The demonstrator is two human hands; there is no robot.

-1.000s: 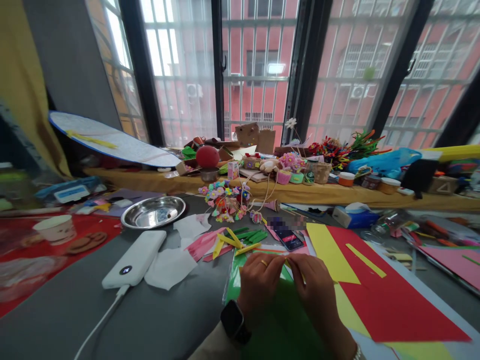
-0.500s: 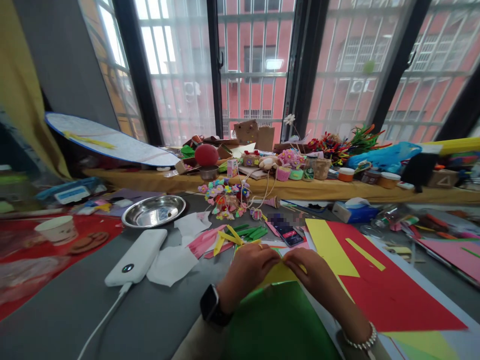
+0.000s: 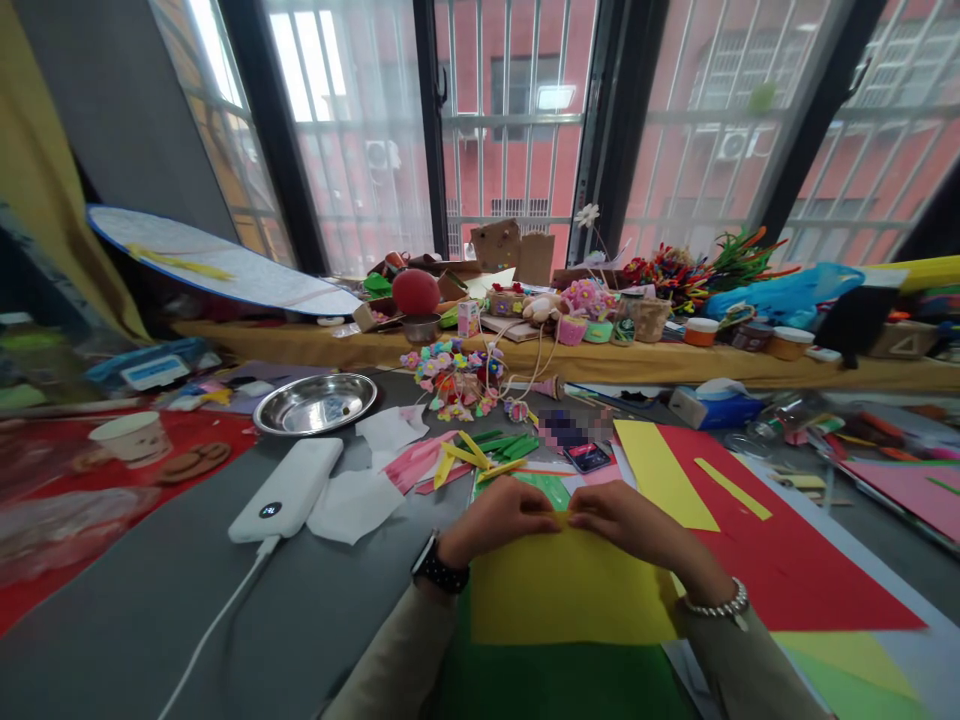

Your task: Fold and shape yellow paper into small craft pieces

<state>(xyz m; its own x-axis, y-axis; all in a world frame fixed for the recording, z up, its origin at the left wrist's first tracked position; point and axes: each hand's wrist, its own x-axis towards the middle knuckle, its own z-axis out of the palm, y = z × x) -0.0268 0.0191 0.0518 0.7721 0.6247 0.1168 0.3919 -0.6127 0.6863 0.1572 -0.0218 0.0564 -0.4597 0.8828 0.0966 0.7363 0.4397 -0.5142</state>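
A yellow sheet of paper (image 3: 574, 590) spreads out in front of me, over a green sheet (image 3: 555, 680). At its far edge, my left hand (image 3: 510, 515) has thumb and fingers closed on the paper. My right hand (image 3: 619, 515) pinches the same edge, its fingertips close beside those of the left. The fingers partly cover the edge between them. Just beyond the hands lie folded yellow paper strips (image 3: 469, 455) and green paper pieces (image 3: 510, 443).
Right of my hands, a yellow strip (image 3: 733, 488) rests on red paper (image 3: 810, 560). A phone (image 3: 586, 456) lies ahead. On the left are a white power bank (image 3: 289, 490) with a cable, torn white paper (image 3: 356, 505) and a steel plate (image 3: 315, 405). Crafts crowd the windowsill.
Much more of the yellow sheet now shows, covering the upper part of the green one. Both hands stay pinched at its far edge. The view has shifted slightly.
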